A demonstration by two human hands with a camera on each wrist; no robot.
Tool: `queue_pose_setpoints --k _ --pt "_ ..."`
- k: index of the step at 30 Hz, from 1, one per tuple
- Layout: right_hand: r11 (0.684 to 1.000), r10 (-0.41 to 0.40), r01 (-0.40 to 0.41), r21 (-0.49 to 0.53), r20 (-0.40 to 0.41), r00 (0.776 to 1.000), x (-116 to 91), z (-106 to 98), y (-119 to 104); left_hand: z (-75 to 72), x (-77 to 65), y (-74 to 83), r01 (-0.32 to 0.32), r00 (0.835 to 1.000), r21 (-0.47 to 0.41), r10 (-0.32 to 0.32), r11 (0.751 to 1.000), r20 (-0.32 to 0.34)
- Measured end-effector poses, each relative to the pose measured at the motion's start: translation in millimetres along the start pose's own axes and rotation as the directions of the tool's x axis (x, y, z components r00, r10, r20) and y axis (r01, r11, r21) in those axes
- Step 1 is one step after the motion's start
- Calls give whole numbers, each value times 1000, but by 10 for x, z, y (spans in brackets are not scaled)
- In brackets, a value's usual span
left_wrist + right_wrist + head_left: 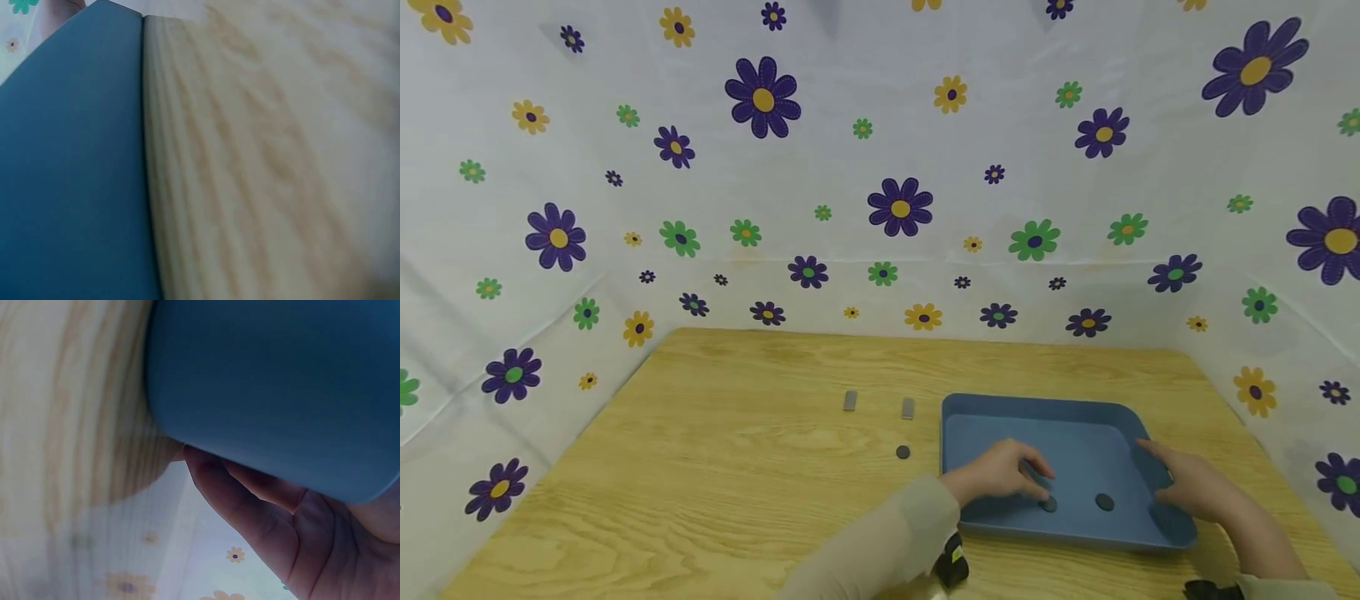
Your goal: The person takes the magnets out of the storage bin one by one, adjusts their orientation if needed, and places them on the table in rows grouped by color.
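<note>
A blue rectangular tray (1000,537) lies on the wooden table. My left hand (1000,471) reaches over its left side. The thumb tip is right at a small dark disc (1049,505) on the tray floor, with a gap between thumb and index finger. A second dark disc (1104,502) lies to the right of it in the tray. My right hand (1198,483) grips the tray's right wall; in the right wrist view, fingers (244,506) bend up against the tray's outer side. The left wrist view shows only the tray's outer wall (75,156) and the table.
Left of the tray, a third dark disc (903,452) lies on the table (737,492). Behind it are two small grey rectangular pieces, one on the left (850,401) and one nearer the tray (907,408). Flower-patterned cloth (835,167) hangs round the table.
</note>
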State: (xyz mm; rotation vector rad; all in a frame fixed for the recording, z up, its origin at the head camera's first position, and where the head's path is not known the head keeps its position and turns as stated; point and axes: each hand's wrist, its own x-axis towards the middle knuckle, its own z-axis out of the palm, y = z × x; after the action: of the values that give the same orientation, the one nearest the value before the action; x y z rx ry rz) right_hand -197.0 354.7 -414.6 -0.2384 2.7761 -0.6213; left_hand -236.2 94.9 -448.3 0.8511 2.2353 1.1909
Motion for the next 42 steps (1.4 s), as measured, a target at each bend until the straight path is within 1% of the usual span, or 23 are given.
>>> queue_pose_setpoints --k 4,10,13,14,18,20,25,27,33,35,37,39,42 --pt "1000 -4 4 3 -6 1000 3 -9 3 9 22 6 -13 1000 31 13 999 16" --pt "999 -5 5 37 4 1000 12 -13 4 40 26 -13 -21 1000 131 19 991 13" --pt "1000 -12 11 15 6 1000 21 -22 4 47 35 -27 -25 1000 160 22 987 19" --pt "1000 -11 10 23 8 1000 20 -21 5 47 38 -29 -28 999 162 24 986 23" --pt "999 -6 5 46 20 1000 17 -16 10 34 33 -19 -36 998 180 26 983 55" --pt "997 -3 1 78 26 1000 12 -8 13 25 29 -11 -47 997 194 33 980 76" --pt "996 -5 4 92 9 1000 -8 7 15 18 34 -9 -105 990 253 76 962 123" --pt "996 -5 5 89 2 1000 -13 12 14 21 41 -12 -124 987 269 90 955 134" --pt "997 -8 6 81 19 1000 -7 3 5 25 36 -10 -158 981 308 113 938 159" --pt "998 -10 9 67 21 1000 -5 -1 2 19 27 0 -177 978 326 127 929 168" --pt "999 -12 11 48 15 1000 -4 -2 1 11 24 8 -191 975 330 139 925 174" --pt "999 -15 15 35 10 1000 -3 -2 1 3 18 19 -194 974 337 140 921 177" --pt "1000 -18 18 21 4 1000 -2 0 3 -8 10 35 -188 975 334 135 924 175"
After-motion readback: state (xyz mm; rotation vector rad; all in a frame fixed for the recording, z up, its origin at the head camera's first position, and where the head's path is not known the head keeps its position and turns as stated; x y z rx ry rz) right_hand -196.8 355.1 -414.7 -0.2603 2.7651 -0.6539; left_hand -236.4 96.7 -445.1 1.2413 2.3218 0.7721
